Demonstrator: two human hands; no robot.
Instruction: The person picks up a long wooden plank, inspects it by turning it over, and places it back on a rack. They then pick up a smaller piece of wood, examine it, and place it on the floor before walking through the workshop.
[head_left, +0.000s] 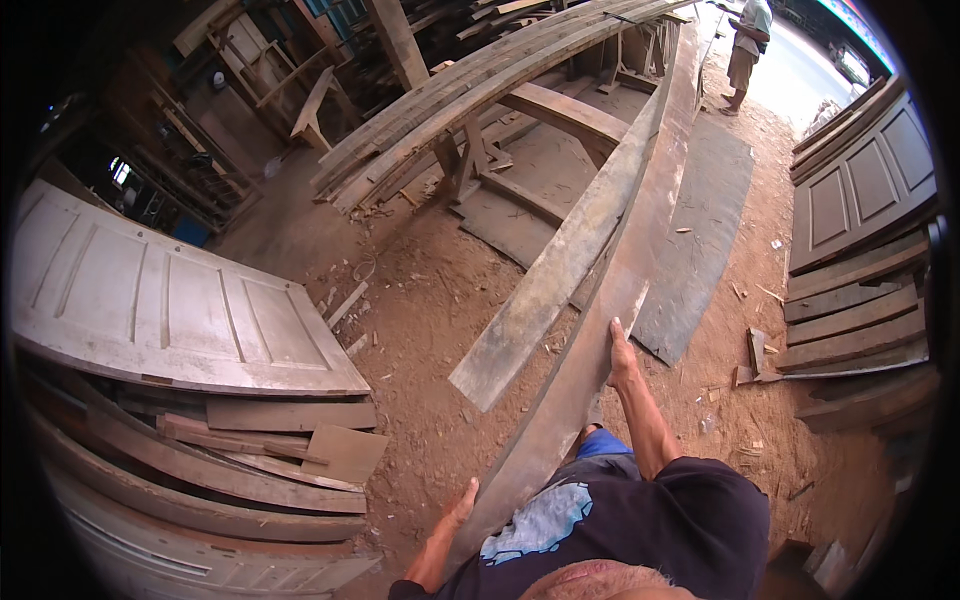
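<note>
A long brown wooden plank runs from close against my body away toward the far end of the yard. My left hand grips its left edge near my waist, thumb up along the side. Further along, my right hand holds the right edge with the arm stretched forward. The fingers of both hands are partly hidden by the wood. Just left of the held plank lies a second, paler plank, its near end angled toward me; the two overlap further off.
Several long boards lie across a wooden trestle. Panelled doors and scrap wood are stacked at left. Another panelled door stands above boards at right. A grey sheet covers some ground. A person stands far off.
</note>
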